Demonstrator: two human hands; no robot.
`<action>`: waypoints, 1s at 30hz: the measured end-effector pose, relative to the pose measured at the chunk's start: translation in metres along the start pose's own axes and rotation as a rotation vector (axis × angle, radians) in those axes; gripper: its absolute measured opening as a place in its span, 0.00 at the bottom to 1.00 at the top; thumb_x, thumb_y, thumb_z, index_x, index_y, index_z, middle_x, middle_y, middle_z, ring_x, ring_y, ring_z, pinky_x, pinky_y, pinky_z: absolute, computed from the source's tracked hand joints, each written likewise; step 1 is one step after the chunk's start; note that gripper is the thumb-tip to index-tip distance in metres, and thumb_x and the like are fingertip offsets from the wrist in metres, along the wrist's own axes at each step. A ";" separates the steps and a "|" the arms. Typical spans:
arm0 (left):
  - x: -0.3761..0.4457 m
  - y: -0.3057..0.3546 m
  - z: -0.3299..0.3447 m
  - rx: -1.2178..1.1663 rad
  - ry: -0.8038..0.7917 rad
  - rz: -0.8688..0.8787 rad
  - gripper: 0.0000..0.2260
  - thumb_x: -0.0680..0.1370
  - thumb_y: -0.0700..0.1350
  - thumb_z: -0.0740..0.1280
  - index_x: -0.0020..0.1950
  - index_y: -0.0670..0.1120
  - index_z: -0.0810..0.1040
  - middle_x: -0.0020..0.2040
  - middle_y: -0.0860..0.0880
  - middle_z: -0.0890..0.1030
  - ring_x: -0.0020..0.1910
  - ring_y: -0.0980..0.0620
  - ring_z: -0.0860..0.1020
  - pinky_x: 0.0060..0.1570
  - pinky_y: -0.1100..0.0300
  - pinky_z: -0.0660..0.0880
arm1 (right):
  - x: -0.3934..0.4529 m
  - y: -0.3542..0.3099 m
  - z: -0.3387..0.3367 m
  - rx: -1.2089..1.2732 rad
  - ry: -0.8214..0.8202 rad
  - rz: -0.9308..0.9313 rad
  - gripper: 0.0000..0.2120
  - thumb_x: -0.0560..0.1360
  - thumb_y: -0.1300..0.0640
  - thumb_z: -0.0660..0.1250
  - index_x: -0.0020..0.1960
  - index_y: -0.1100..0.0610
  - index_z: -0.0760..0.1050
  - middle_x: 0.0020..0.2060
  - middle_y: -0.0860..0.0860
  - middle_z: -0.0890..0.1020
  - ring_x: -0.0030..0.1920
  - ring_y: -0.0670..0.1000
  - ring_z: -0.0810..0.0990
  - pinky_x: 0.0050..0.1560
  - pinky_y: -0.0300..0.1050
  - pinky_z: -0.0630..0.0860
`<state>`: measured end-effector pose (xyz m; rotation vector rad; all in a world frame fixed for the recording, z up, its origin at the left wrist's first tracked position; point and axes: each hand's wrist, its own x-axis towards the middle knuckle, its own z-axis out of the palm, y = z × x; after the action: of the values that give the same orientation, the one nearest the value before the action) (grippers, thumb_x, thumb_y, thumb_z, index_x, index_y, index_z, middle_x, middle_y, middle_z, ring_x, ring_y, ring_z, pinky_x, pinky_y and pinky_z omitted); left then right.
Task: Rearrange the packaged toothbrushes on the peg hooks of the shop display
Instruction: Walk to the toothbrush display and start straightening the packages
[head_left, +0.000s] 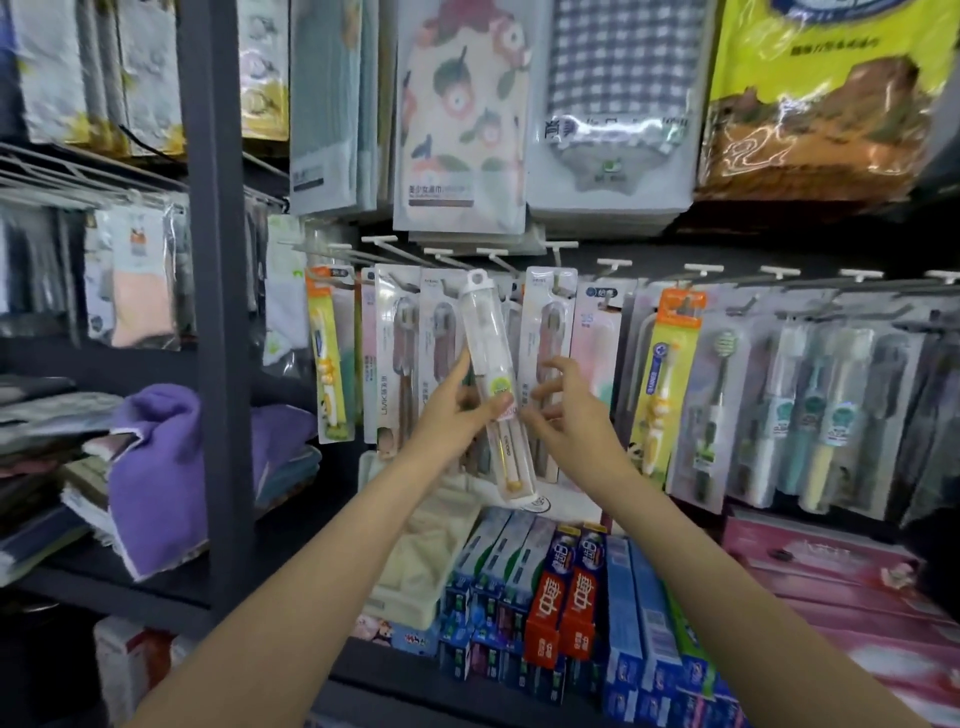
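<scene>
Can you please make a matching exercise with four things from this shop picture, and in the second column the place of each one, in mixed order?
Things:
1. clear toothbrush tube
2. purple towel
3. toothpaste boxes
4. checked cloth pack

Places:
A. standing on the shelf below the peg hooks
B. hanging in the top row, above the toothbrushes
C. held in the left hand, in front of the hanging packs
D. folded on the shelf to the left of the dark post

Pairs: 1-C, 2-D, 3-A, 4-B
</scene>
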<state>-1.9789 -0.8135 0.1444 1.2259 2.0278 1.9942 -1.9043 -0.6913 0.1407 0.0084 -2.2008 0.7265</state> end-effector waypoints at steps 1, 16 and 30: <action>0.002 0.001 0.000 0.021 -0.017 0.001 0.34 0.76 0.43 0.67 0.75 0.57 0.52 0.51 0.51 0.78 0.48 0.58 0.76 0.48 0.64 0.73 | 0.000 0.000 0.001 -0.003 -0.004 -0.003 0.25 0.75 0.60 0.65 0.68 0.57 0.59 0.49 0.52 0.75 0.47 0.52 0.78 0.51 0.45 0.75; 0.020 -0.007 -0.005 0.207 -0.066 -0.146 0.30 0.78 0.43 0.63 0.75 0.54 0.53 0.62 0.44 0.75 0.59 0.46 0.75 0.62 0.48 0.70 | -0.011 0.019 -0.012 -0.175 0.006 0.094 0.17 0.75 0.62 0.65 0.63 0.59 0.68 0.54 0.53 0.76 0.51 0.46 0.73 0.51 0.31 0.70; -0.042 -0.038 0.041 0.460 0.222 0.069 0.17 0.77 0.34 0.62 0.65 0.43 0.69 0.62 0.46 0.69 0.55 0.54 0.71 0.61 0.59 0.70 | -0.024 0.076 -0.062 0.019 0.351 0.584 0.18 0.73 0.56 0.70 0.56 0.60 0.65 0.48 0.58 0.77 0.46 0.55 0.75 0.45 0.48 0.74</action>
<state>-1.9464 -0.7973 0.0849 1.1933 2.6997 1.8195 -1.8627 -0.6026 0.1180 -0.7225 -1.8576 0.9768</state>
